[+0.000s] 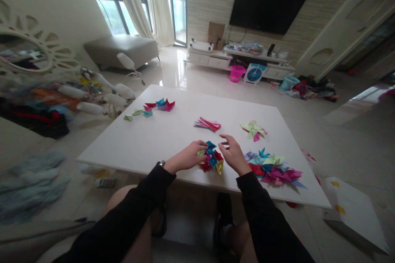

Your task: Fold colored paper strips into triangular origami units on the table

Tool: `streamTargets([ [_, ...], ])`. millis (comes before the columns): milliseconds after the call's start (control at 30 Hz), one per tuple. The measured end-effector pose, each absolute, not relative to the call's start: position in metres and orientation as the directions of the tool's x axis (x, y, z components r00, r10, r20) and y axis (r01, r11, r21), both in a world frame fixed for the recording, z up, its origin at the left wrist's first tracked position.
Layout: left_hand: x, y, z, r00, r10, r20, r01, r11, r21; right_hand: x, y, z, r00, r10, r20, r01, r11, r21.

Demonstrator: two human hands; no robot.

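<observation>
Near the front edge of the white table (179, 127) is a cluster of folded paper pieces (212, 161) in blue, red, yellow and green. My left hand (191, 154) is at the cluster's left side, its curled fingers and thumb around a light green piece there; the exact contact is partly hidden. On the other side, my right hand (232, 151) is raised slightly apart from the cluster, fingers spread and bent, holding nothing. Just beyond both hands lies a stack of flat pink, red and blue folded strips (208, 124).
A heap of colourful folded paper (274, 169) lies right of my right hand, with a green and pink folded group (253, 129) behind it. Several small paper boats (166, 105) stand at the far left. A lamp with white shades (115, 98) borders the table's left edge.
</observation>
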State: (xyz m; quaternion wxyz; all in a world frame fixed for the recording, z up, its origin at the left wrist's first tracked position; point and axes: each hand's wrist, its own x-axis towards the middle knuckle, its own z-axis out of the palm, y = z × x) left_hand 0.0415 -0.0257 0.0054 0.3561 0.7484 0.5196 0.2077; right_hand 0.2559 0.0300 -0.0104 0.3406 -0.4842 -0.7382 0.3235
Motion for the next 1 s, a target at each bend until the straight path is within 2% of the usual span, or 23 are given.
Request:
streamTargets([
  [133, 0.018, -0.043, -0.011, 0.334, 0.921, -0.203, 0.692, -0.093, 0.715, 0.259, 0.026, -0.009, -0.296, 0.941, 0.165, 0.501, 0.300, -0.812],
  [333, -0.006, -0.058, -0.035, 0.234, 0.888, -0.397, 0.813, 0.045, 0.581, 0.255, 0.020, -0.011, -0.356, 0.914, 0.196, 0.552, 0.375, -0.745],
  [633, 0.018, -0.058, -0.053, 0.239, 0.872, -0.427, 0.817, 0.057, 0.574, 0.249, 0.014, -0.011, -0.431, 0.885, 0.177, 0.584, 0.423, -0.693],
  [867, -0.010, -0.048, -0.044, 0.027, 0.895, -0.446, 0.829, 0.229, 0.510, 0.252, 0.016, -0.017, -0.478, 0.862, 0.167, 0.599, 0.459, -0.656],
  [933, -0.017, -0.043, -0.048, 0.007, 0.870, -0.493, 0.832, 0.268, 0.485, 0.253, 0.016, -0.017, -0.485, 0.858, 0.167, 0.604, 0.467, -0.645],
  [1000, -0.018, -0.038, -0.054, 0.038, 0.840, -0.541, 0.806, 0.295, 0.513, 0.254, 0.015, -0.017, -0.493, 0.853, 0.169, 0.610, 0.478, -0.632],
])
